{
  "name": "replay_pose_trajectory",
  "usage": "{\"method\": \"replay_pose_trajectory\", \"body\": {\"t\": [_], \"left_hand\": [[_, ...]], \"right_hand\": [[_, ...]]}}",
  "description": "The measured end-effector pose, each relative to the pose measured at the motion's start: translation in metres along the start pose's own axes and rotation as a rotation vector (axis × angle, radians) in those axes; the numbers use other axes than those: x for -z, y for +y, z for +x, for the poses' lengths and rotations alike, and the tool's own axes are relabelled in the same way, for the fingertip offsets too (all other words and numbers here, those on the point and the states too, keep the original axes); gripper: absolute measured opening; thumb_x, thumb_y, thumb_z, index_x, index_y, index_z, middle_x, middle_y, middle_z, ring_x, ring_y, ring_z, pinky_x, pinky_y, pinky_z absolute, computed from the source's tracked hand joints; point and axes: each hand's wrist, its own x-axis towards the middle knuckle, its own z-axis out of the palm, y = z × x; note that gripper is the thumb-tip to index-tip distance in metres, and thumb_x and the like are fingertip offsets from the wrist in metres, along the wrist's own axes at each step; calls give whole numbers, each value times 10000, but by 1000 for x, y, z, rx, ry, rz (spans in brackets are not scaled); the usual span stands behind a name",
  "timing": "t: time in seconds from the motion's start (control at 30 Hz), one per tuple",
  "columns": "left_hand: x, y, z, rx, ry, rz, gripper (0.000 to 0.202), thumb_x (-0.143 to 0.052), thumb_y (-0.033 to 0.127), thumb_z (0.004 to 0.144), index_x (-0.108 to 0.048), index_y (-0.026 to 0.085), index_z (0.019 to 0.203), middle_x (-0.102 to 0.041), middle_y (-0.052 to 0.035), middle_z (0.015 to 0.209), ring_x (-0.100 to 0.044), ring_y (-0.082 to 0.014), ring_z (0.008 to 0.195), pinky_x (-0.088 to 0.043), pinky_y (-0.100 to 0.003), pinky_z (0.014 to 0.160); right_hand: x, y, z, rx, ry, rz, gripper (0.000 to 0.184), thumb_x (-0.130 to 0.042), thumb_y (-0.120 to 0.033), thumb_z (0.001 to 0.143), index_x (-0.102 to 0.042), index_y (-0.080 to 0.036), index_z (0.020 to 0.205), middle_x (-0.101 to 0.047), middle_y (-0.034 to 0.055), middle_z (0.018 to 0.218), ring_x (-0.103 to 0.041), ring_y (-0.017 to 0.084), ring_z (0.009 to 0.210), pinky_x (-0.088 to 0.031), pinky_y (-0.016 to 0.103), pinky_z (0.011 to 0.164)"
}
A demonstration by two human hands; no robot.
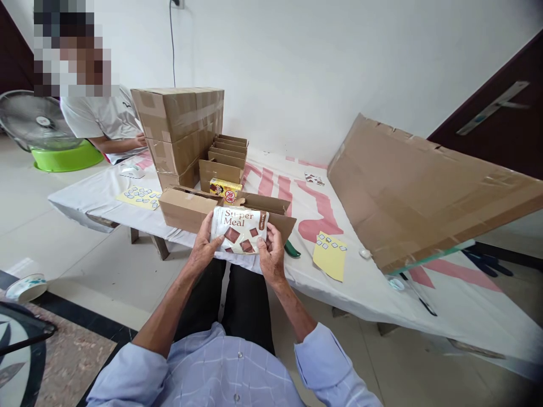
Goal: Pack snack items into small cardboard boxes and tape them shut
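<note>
Both my hands hold a white snack pouch (240,229) printed "Super Meal" with brown squares, just in front of an open cardboard box (186,208) at the table's near edge. My left hand (204,247) grips the pouch's left side with its fingers curled round it. My right hand (271,252) grips the right side, thumb on the front. A small yellow carton (225,189) stands in the open box behind the pouch.
Sealed boxes (180,133) are stacked at the back beside several open small boxes (224,155). A large flat cardboard sheet (419,186) leans on the right. Yellow sticker sheets (330,254) (139,196) lie on the white table cover (292,186). Another person (106,121) sits at the far left beside a fan (31,121).
</note>
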Motion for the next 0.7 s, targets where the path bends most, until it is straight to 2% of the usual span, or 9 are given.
{"method": "replay_pose_trajectory", "body": {"t": [0.13,0.27,0.37,0.5,0.6,0.7], "left_hand": [[-1,9,9,-37,-10,18,1003,-868,443,888,-368,246,1735,-346,-139,1851,-291,-367,1731,-239,-524,1435],[4,26,34,-67,-36,27,1040,-867,452,872,-345,225,1743,-442,-168,1796,-405,-391,1675,-306,-575,1405],[7,46,65,-121,-46,53,1035,-867,446,864,-354,247,1740,-467,-149,1782,-453,-385,1644,-368,-558,1377],[7,67,112,-207,-45,32,1037,-887,463,819,-400,242,1708,-476,-142,1775,-469,-377,1626,-451,-489,1323],[7,69,140,-192,-56,5,1012,-899,433,752,-470,204,1640,-592,-165,1670,-575,-381,1518,-561,-464,1203],[10,62,156,-133,-75,36,920,-879,375,722,-539,169,1552,-703,-173,1510,-692,-346,1324,-627,-427,1061]], "right_hand": [[-3,-5,5,2,8,6,540,-678,-421,1015,-554,-226,1503,-773,155,1408,-768,296,1269,-638,477,1102],[-9,-19,25,27,0,-9,588,-686,-432,1000,-543,-221,1530,-759,171,1429,-761,320,1277,-619,509,1127],[-16,-36,61,90,-22,-72,596,-698,-416,986,-560,-237,1537,-741,160,1461,-733,328,1320,-590,515,1162],[-28,-48,125,185,-77,-134,563,-690,-369,966,-592,-252,1508,-733,135,1472,-723,306,1307,-573,498,1164],[-39,-40,164,153,-130,-152,583,-715,-358,923,-597,-250,1483,-761,120,1417,-737,292,1245,-585,483,1128],[-46,-21,184,94,-136,-179,601,-744,-345,872,-610,-234,1448,-801,101,1322,-751,274,1171,-603,456,1081]]}}
